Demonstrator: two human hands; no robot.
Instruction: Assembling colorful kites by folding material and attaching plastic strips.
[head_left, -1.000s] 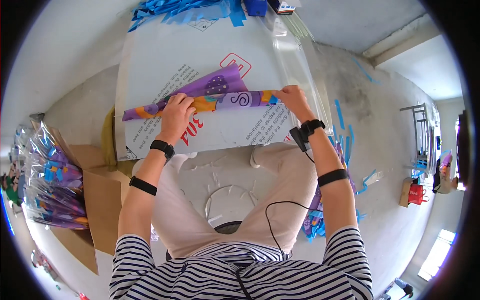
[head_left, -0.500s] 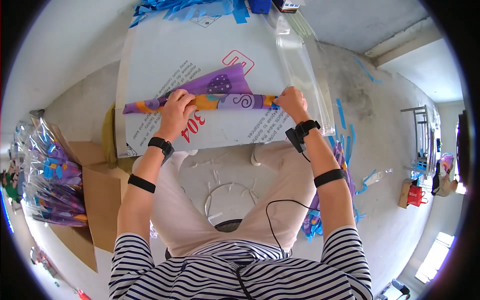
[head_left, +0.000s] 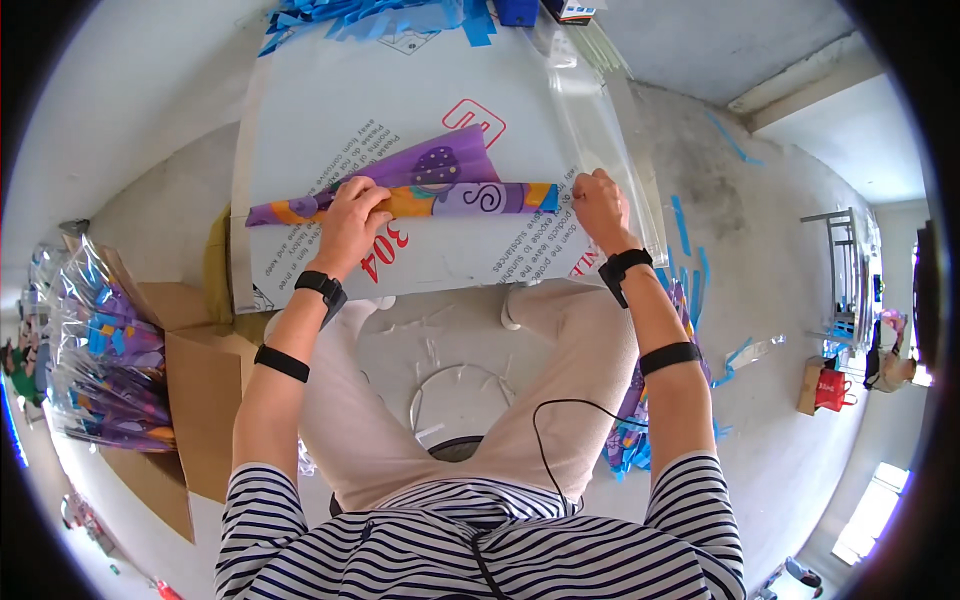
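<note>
A purple and orange printed sheet [head_left: 470, 198], rolled into a long narrow tube, lies across the board-topped table. One pointed purple flap of it stays unrolled on the far side, and its right end is blue. Over the left part of the tube, my left hand [head_left: 352, 215] has its fingers curled round it, pressing it to the board. My right hand [head_left: 602, 208] sits just off the tube's right end, apart from it. Its fingers are closed together; whatever they may hold is hidden.
Blue strips [head_left: 370, 22] pile up at the table's far edge. Clear plastic film [head_left: 590, 110] covers the table's right side. At my left stands a cardboard box [head_left: 205, 400] beside plastic-wrapped purple bundles [head_left: 110, 360]. More blue strips [head_left: 683, 228] hang or lie at the right.
My right hand has let go of the tube's right end and shifted a little right, baring the blue end. The left hand stays in place on the tube.
</note>
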